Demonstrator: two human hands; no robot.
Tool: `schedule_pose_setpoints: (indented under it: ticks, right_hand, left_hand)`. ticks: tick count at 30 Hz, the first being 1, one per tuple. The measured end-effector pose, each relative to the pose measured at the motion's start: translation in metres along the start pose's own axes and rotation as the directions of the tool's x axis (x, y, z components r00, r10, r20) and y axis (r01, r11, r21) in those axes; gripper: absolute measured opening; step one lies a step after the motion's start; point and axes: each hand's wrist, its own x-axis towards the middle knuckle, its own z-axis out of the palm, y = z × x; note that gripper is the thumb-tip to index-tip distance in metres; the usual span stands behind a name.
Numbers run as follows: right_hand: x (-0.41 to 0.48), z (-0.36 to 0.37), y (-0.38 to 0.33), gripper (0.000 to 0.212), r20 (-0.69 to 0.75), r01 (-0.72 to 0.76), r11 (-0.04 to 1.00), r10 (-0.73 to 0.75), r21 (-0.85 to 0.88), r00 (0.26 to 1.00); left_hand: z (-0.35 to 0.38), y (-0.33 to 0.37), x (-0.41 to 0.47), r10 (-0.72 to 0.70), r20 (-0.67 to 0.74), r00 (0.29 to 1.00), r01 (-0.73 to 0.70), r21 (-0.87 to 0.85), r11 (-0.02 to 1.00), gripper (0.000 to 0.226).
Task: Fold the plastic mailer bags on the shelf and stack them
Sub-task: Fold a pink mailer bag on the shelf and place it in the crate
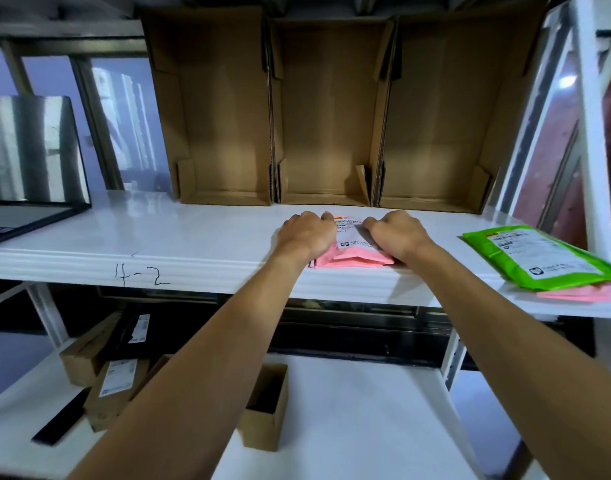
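Left hand (pixel 307 233) and right hand (pixel 397 233) gripped the part-folded pink mailer bag (pixel 352 260) with curled fingers (pixel 370 224). The green mailer bag (pixel 539 258) apparently awaited folding.

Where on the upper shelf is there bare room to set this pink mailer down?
Widest bare patch: shelf between the dark-framed panel and the left hand, in front of the cardboard boxes. Narrower gap between the pink mailer and green mailer. Crowded at the right end, where it lies on others.

I see a white shelf (pixel 193 233), "4-2" written on its front edge. Three open boxes (pixel 326 109) stand side by side at its back. Left, a window (pixel 124 109) gives bluish light. A lower shelf (pixel 349 410) carries small cartons (pixel 259 429).
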Motion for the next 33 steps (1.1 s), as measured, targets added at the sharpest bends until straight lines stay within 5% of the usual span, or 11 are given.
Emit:
schedule_pose_setpoints:
  ticks: [7,10,12,23,33]
  right_hand:
    - [-0.016,-0.008,-0.001,0.033,0.11,0.019,0.945,-0.058,0.327,0.992]
    - [-0.02,-0.012,-0.004,0.006,0.148,-0.045,0.837,-0.044,0.545,0.988]
    - [-0.025,-0.015,-0.007,0.02,0.176,-0.106,0.783,-0.005,0.613,0.984]
    - [-0.063,-0.034,-0.004,0.03,0.213,-0.084,0.828,-0.043,0.554,0.976]
    - [-0.117,-0.042,0.01,0.034,0.126,0.035,0.822,-0.13,0.568,0.983]
  left_hand:
    - [-0.003,-0.008,0.003,0.008,-0.042,0.999,-0.016,-0.182,0.983,0.044]
    - [-0.007,-0.01,-0.002,0.012,-0.076,0.997,-0.033,-0.288,0.957,0.036]
    - [-0.009,-0.01,-0.004,0.028,-0.103,0.994,-0.061,-0.325,0.944,0.034]
    - [-0.01,-0.014,-0.035,0.183,-0.164,0.969,-0.239,-0.456,0.857,0.015]
    - [-0.008,-0.016,-0.101,0.199,-0.125,0.972,-0.235,-0.505,0.831,0.012]
